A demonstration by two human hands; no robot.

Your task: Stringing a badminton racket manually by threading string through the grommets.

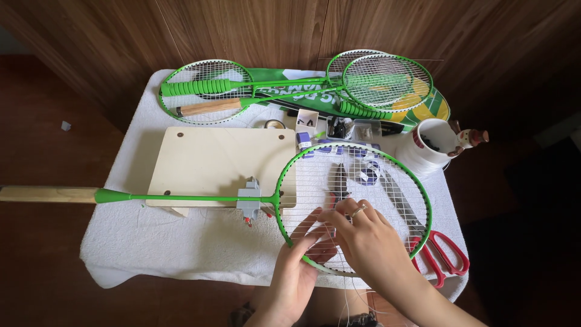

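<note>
On the table (pixel 181 254), covered with a soft white towel, lies a green badminton racket (pixel 357 206) with an oval frame and a pale wooden handle; its thin shaft sits in a small grey clamp (pixel 249 200) at the edge of a flat plywood board (pixel 212 160). The left hand (pixel 299 266) grips the lower rim of the frame, fingers curled around it. The right hand (pixel 363 233) rests on the white string mesh – its fingertips are pinched together on a string. Red-handled scissors (pixel 442 254) lie just beside the frame, partly under it. Behind – more green rackets (pixel 290 88) and a white string spool (pixel 431 151).
</note>
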